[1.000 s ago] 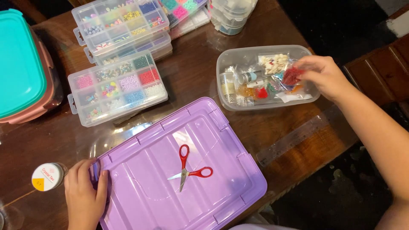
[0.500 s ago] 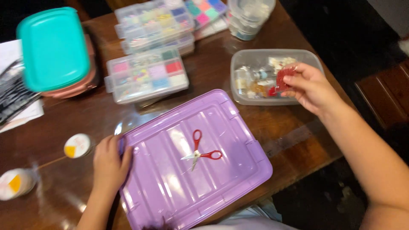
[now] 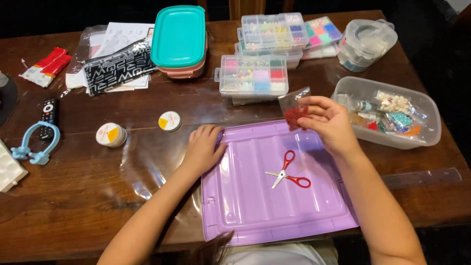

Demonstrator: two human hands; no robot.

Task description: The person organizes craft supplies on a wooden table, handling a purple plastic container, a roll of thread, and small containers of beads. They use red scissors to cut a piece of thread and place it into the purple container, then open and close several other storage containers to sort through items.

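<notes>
The right hand [image 3: 329, 123] was raised just above the far right corner of the purple lid [image 3: 274, 196], its fingers curled and pinched together on a small clear bag of red beads [image 3: 296, 109]. The bag hung from the fingertips, its clear top edge tilted up toward the bead boxes, the red contents bunched at the bottom beside the thumb. It sat between the lid and the clear tub [image 3: 392, 122] of mixed packets at the right, touching neither.

The left hand [image 3: 203, 149] lay palm down at the lid's far left corner, fingers loosely spread and draped over the raised rim, holding nothing. Part of the palm rested on the wooden table [image 3: 88, 196].

Red-handled scissors [image 3: 288, 172] lay partly open in the middle of the lid, well apart from both hands. Beyond the lid stood a compartmented bead box [image 3: 253, 75] with more such boxes stacked behind it, and a teal-lidded container [image 3: 178, 37] farther left. Two small round spools [image 3: 112, 134] sat on the table to the left of the left hand.
</notes>
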